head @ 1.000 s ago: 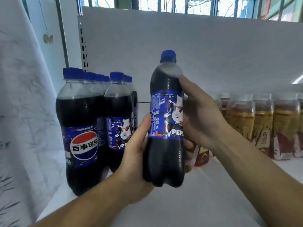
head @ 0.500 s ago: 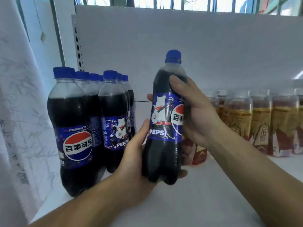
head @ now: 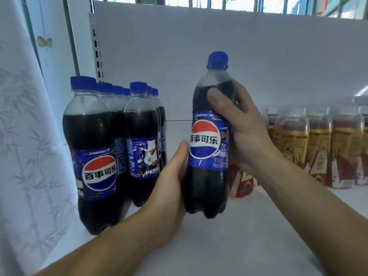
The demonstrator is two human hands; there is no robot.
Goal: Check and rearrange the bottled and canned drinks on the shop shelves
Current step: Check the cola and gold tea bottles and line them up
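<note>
Left hand (head: 167, 202), right hand (head: 247, 134) gripping blue-capped dark plastic cola bottle (head: 207, 188), logo (head: 205, 142) facing out, blurry amber bottles (head: 318, 148) at three o'clock

Held bottle (head: 207, 142) label — 百事可乐; front shelf bottle (head: 97, 172) same; neighbour bottle (head: 142, 136) — PEPSI.
</note>
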